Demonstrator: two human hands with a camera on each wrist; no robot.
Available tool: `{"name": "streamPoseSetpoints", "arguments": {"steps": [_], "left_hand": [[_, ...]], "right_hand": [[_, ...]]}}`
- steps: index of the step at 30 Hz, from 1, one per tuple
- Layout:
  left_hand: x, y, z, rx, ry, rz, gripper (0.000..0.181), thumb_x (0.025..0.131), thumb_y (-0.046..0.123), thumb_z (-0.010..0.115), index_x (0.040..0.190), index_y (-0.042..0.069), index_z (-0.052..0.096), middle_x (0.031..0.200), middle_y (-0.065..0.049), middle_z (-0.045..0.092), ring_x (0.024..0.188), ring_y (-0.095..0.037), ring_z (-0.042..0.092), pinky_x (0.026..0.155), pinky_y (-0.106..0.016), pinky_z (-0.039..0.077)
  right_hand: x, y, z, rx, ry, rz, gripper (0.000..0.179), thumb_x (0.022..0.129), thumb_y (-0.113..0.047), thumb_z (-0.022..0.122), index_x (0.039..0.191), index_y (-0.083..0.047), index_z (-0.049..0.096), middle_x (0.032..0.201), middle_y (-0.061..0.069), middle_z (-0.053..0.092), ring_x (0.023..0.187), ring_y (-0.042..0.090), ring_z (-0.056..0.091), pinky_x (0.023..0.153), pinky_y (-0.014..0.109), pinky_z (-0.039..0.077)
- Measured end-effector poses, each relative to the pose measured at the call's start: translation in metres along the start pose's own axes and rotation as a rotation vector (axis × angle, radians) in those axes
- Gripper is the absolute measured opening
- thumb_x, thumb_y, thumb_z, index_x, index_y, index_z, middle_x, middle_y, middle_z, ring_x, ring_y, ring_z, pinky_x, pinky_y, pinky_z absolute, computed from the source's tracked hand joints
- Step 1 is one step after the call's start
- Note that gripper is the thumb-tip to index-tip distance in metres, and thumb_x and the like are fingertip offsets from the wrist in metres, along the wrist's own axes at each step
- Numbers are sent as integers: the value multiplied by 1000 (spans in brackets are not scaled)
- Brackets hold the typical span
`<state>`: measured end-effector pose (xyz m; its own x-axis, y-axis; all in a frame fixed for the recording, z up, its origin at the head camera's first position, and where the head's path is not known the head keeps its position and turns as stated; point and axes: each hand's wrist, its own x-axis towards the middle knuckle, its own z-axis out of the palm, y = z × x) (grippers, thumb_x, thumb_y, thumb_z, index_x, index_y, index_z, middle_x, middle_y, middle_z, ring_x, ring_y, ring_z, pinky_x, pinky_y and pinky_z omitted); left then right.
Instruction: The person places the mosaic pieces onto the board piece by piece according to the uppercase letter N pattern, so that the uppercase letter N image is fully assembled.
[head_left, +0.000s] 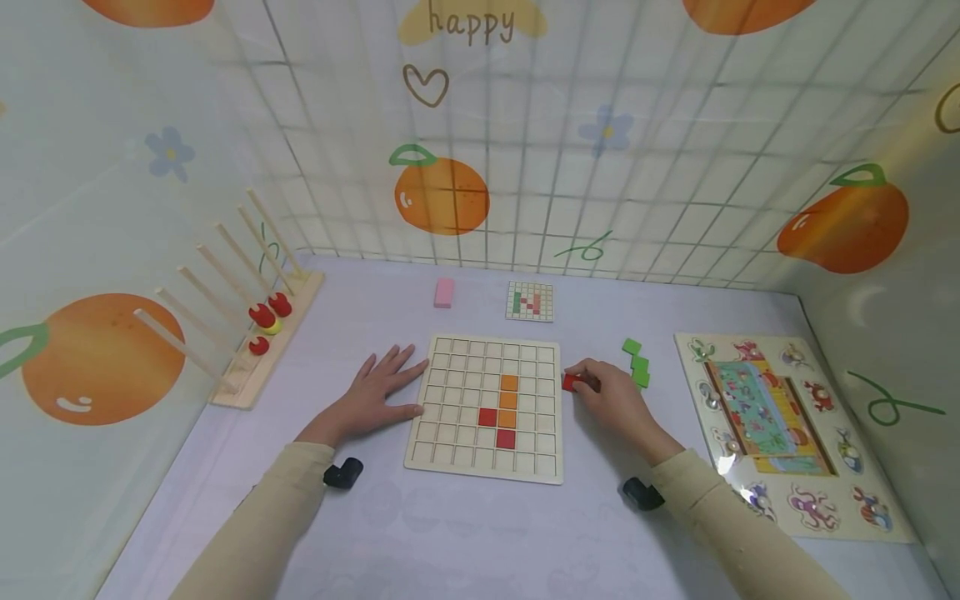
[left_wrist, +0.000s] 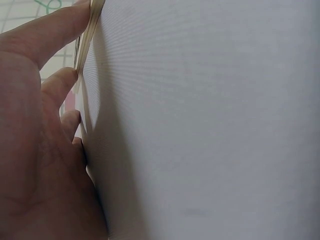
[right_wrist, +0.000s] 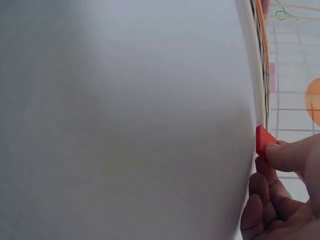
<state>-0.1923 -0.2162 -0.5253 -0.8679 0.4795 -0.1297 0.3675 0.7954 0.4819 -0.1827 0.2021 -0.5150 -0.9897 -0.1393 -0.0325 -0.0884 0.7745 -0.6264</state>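
Observation:
A wooden grid board lies in the middle of the table, with orange square tiles in a column and two red tiles, one to the column's left and one below it. My left hand rests with spread fingers at the board's left edge; in the left wrist view its fingertips touch that edge. Just off the board's right edge, my right hand pinches a red square tile between thumb and fingers. The other fingers of that hand are curled beneath.
Several green tiles lie beyond my right hand. A small pattern card and a pink block sit behind the board. At left stands a peg rack with red and yellow beads; at right lies a sea-animal puzzle board.

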Motion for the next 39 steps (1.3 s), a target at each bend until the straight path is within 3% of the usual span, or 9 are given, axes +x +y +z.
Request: {"name": "streamPoseSetpoints", "arguments": {"steps": [7, 14, 24, 39], "left_hand": [[0, -1, 1, 5, 7, 5, 84, 92, 63, 64, 161, 28, 32, 171, -3, 12, 157, -28, 0, 124, -54, -6], [0, 0, 1, 10, 8, 7, 83, 92, 63, 63, 161, 28, 31, 171, -3, 12, 157, -28, 0, 124, -53, -6], [-2, 4, -1, 15, 23, 13, 83, 92, 58, 67, 160, 24, 34, 170, -8, 15, 157, -32, 3, 124, -57, -4], [-2, 2, 0, 20, 26, 25, 83, 93, 59, 66, 160, 23, 34, 170, -9, 15, 157, -33, 3, 123, -57, -4]], "right_hand": [[-1, -2, -2, 32, 12, 5, 19, 97, -12, 69, 115, -17, 72, 98, 4, 71, 82, 20, 60, 68, 31, 51], [-1, -4, -3, 55, 14, 35, 18, 98, -16, 69, 116, -20, 69, 100, 5, 72, 81, 20, 61, 66, 31, 51], [-2, -15, -7, 90, 38, 0, 17, 98, -18, 69, 115, -20, 70, 93, 2, 71, 76, 19, 60, 61, 31, 50], [-1, -38, 4, 133, -12, -30, 17, 97, -17, 71, 114, -19, 71, 91, 0, 70, 79, 19, 60, 64, 29, 51]]}}
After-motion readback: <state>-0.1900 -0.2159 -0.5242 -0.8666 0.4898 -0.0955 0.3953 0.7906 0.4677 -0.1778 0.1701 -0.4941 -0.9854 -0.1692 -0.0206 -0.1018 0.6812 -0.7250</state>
